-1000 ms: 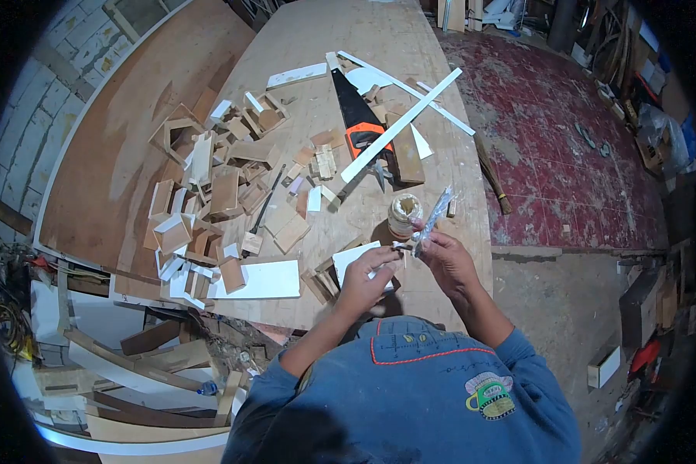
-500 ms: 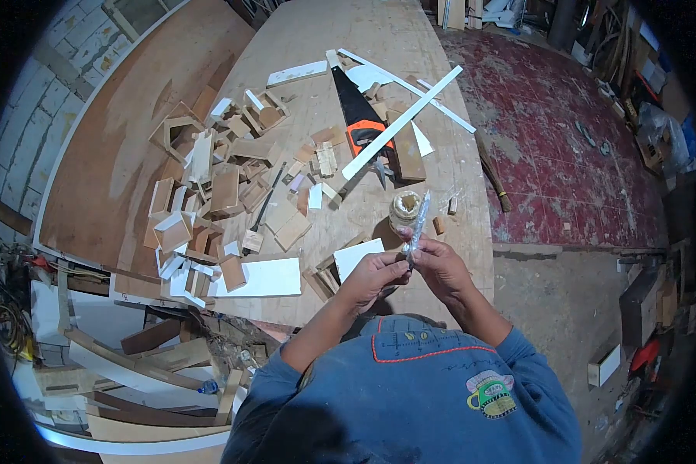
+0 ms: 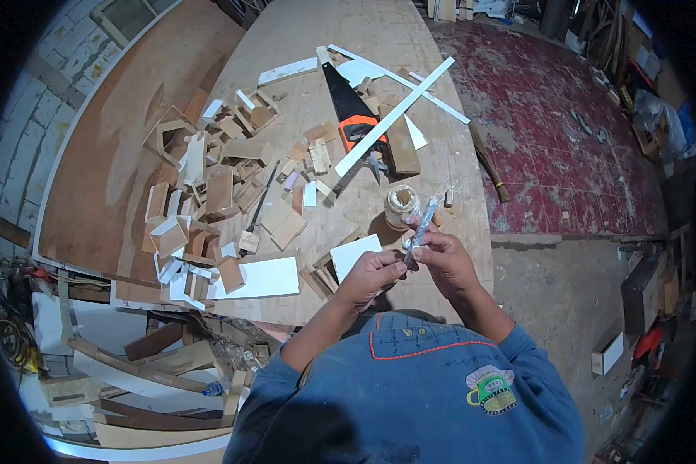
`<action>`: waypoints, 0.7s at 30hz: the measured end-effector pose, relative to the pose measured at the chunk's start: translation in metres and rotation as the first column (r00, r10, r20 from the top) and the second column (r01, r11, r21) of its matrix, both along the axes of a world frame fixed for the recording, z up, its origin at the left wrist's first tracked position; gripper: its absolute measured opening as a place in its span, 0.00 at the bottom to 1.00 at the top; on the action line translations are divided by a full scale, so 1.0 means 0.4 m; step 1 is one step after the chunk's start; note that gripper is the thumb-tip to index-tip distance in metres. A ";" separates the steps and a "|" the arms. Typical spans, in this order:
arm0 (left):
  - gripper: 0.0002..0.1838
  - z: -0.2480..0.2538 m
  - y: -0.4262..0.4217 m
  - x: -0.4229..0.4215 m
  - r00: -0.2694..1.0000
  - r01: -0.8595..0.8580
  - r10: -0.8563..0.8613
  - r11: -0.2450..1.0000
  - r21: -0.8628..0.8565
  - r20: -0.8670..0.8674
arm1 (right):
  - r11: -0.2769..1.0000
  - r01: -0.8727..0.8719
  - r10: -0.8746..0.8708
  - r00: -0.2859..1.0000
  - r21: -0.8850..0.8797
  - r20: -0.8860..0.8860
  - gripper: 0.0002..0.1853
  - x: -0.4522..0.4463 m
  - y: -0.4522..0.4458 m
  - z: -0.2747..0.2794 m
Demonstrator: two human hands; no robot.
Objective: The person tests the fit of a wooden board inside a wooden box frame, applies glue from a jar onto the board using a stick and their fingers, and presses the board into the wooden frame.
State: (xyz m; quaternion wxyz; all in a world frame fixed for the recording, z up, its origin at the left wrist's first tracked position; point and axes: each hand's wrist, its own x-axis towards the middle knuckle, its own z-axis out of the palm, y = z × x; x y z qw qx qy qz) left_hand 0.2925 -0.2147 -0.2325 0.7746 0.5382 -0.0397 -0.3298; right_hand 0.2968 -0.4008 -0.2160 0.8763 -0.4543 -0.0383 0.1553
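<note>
My right hand [image 3: 448,263] pinches a thin, shiny clear-plastic piece [image 3: 424,220] that points up and away from me. My left hand [image 3: 371,276] has its fingers pressed together at the lower end of the same piece, where a small dark part shows between the two hands. Just beyond my fingers stands an open jar [image 3: 401,207] with a whitish crusted rim. A white-faced board [image 3: 354,255] lies left of the jar, partly on wooden pieces.
A saw with an orange handle [image 3: 357,131] lies under a long white strip [image 3: 394,116]. Many small wooden pieces and a brush [image 3: 249,241] cover the left side of the wooden table [image 3: 325,23]. A broom [image 3: 487,166] lies along its right edge.
My left hand has closed in on the lower end of the plastic piece, beside my right hand. The piece has swung about in front of the jar. The view has shifted slightly.
</note>
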 end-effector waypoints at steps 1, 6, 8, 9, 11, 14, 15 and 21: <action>0.13 0.003 -0.002 0.000 1.000 0.002 -0.002 1.000 0.005 0.013 | 1.000 0.017 -0.017 1.000 0.005 0.007 0.06 0.001 -0.001 0.001; 0.12 -0.002 -0.005 0.000 0.997 0.021 -0.022 1.000 0.004 0.073 | 0.999 0.037 -0.036 0.999 -0.033 0.016 0.06 0.002 -0.009 0.000; 0.13 -0.002 -0.005 -0.002 0.997 0.018 -0.019 1.000 0.005 0.075 | 0.997 0.049 -0.047 0.998 -0.055 0.028 0.07 0.003 -0.011 0.004; 0.13 0.001 -0.006 -0.004 0.997 0.020 -0.020 1.000 0.006 0.073 | 0.996 0.054 -0.050 0.997 -0.076 0.050 0.07 0.003 -0.012 0.006; 0.12 0.008 -0.008 -0.007 0.995 -0.008 0.005 0.999 0.031 0.102 | 0.993 0.061 -0.054 0.996 -0.097 0.070 0.08 0.003 -0.015 0.012; 0.12 -0.007 -0.002 -0.005 0.985 0.007 -0.020 0.997 0.080 0.172 | 0.990 0.080 -0.068 0.992 -0.116 0.102 0.09 0.004 -0.020 0.022; 0.12 -0.007 0.000 -0.006 0.985 0.008 -0.021 0.997 0.080 0.169 | 0.986 0.083 -0.067 0.991 -0.141 0.118 0.09 0.005 -0.023 0.024; 0.12 -0.011 0.007 -0.011 0.993 0.016 -0.027 0.995 0.096 0.111 | 0.984 0.087 -0.073 0.993 -0.154 0.096 0.09 0.016 -0.038 0.021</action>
